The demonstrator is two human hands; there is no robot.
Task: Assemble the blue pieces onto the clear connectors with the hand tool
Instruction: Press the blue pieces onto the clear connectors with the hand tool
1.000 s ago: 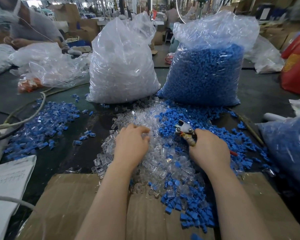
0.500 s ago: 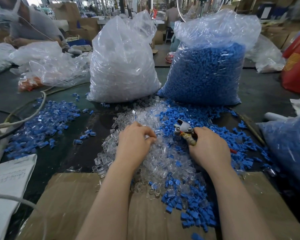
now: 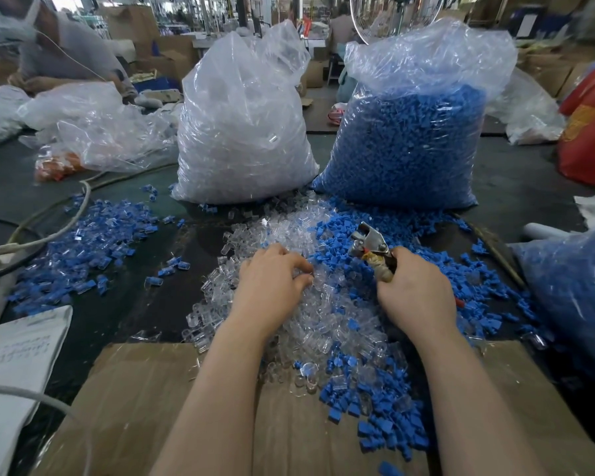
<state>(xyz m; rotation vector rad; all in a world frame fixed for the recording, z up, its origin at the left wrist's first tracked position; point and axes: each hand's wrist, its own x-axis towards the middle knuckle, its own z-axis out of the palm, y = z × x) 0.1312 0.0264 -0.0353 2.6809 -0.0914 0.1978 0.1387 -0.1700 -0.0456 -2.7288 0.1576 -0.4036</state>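
Dark table (image 3: 124, 304), hand tool (image 3: 370, 247) nose up-left, away from right hand (image 3: 416, 297).

The left hand (image 3: 270, 281) has curled its fingers into the clear connectors (image 3: 289, 231).

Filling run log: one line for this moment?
left hand: picking in clear connectors | right hand: grips hand tool | assembly: not started

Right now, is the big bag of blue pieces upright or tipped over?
Upright. The bag of blue pieces stands on its base on the table, its crumpled open top pointing up, filled most of the way, beside the bag of clear connectors.
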